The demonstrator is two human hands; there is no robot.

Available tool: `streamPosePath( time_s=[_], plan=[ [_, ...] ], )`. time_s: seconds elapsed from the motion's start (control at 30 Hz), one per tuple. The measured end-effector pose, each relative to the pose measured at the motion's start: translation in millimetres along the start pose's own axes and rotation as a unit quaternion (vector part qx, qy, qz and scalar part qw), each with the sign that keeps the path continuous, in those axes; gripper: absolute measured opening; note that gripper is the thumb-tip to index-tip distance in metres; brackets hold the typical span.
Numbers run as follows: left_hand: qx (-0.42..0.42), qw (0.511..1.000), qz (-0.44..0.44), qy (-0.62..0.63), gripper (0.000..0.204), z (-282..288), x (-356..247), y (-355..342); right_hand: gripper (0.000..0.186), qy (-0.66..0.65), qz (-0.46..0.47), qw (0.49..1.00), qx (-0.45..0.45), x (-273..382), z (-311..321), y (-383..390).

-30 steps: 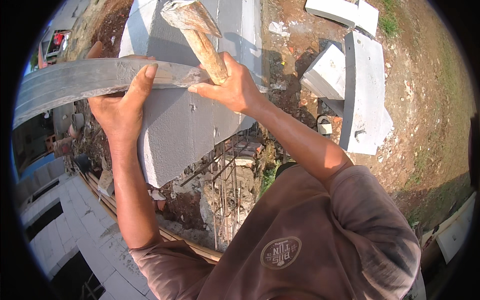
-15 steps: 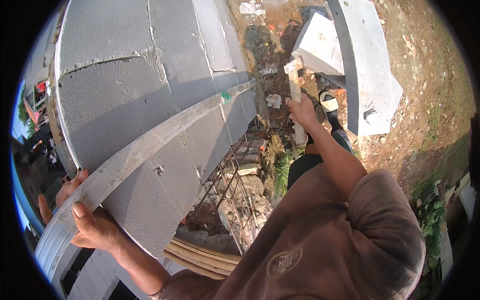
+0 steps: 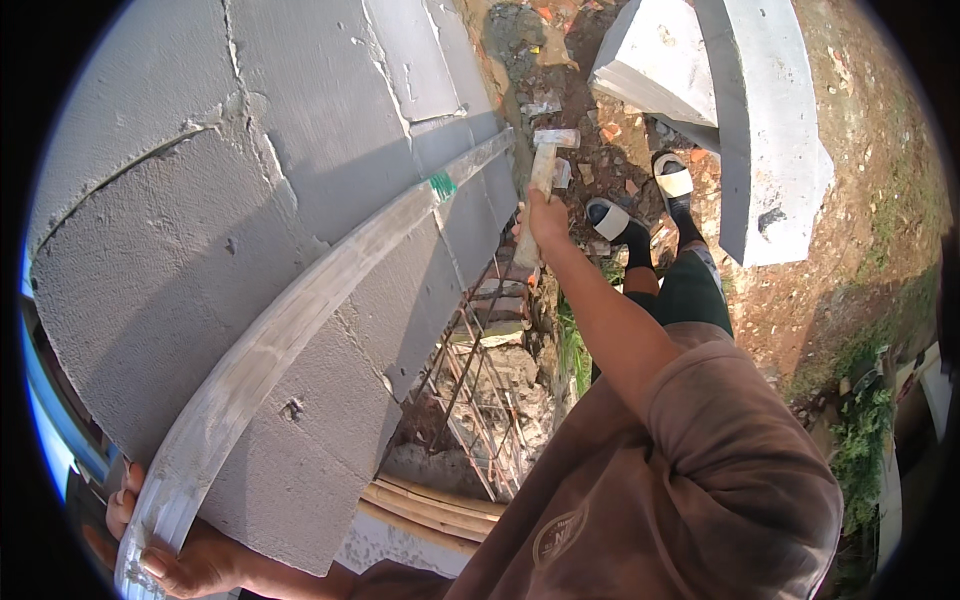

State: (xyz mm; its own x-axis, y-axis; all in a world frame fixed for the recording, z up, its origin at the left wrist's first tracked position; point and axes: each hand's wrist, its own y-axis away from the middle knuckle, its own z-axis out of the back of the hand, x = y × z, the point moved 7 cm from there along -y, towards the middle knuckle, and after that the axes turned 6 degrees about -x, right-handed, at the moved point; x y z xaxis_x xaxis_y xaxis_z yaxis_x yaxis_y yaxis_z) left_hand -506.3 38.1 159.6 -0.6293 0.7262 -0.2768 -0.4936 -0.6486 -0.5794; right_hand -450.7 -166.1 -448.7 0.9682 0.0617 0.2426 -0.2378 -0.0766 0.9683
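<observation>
My left hand [image 3: 190, 568] is closed around the near end of a long, dusty grey straightedge [image 3: 290, 310], thumb on one side and fingers on the other. The bar lies across the face of a grey block wall [image 3: 150, 250], and green tape [image 3: 442, 186] is wrapped round its far part. In my right hand [image 3: 546, 220] is a mallet [image 3: 541, 172], gripped by its pale wooden handle. The mallet's whitish head points away from me, close to the straightedge's far end, with a small gap between them.
Large pale blocks [image 3: 765, 150] stand on the dirt at the right, near my sandalled feet [image 3: 610, 218]. Rusty rebar [image 3: 470, 370] sticks out below the wall beside broken bricks. Bamboo poles [image 3: 430, 515] lie lower down. Green plants [image 3: 860, 450] grow at the right edge.
My right hand has brought the mallet left, closer to the wall and the straightedge's far end. My left hand and the bar's near end sit lower in view. Both feet now show.
</observation>
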Motion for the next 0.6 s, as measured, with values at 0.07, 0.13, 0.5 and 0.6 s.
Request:
streamPosePath(
  time_s=[0.07,0.13,0.5,0.6],
  plan=[
    [0.026,1.0,0.008,0.005,0.058,1.8,1.1,-2.2,0.037,0.01,-0.014,1.0,0.008,-4.6,-3.4,-2.9],
    [0.029,1.0,-0.006,0.002,0.058,2.3,1.8,-2.8,0.038,0.03,-0.02,0.999,0.019,-7.8,-2.0,-5.6],
    [0.04,0.999,-0.032,0.004,0.055,6.6,-0.2,-2.8,0.04,-0.002,-0.032,0.999,0.024,0.0,-13.2,-10.1],
    [0.043,0.998,-0.042,-0.017,0.056,8.8,1.4,-2.2,0.041,-0.031,-0.006,0.999,-0.006,8.9,-3.4,-9.5]
  ],
)
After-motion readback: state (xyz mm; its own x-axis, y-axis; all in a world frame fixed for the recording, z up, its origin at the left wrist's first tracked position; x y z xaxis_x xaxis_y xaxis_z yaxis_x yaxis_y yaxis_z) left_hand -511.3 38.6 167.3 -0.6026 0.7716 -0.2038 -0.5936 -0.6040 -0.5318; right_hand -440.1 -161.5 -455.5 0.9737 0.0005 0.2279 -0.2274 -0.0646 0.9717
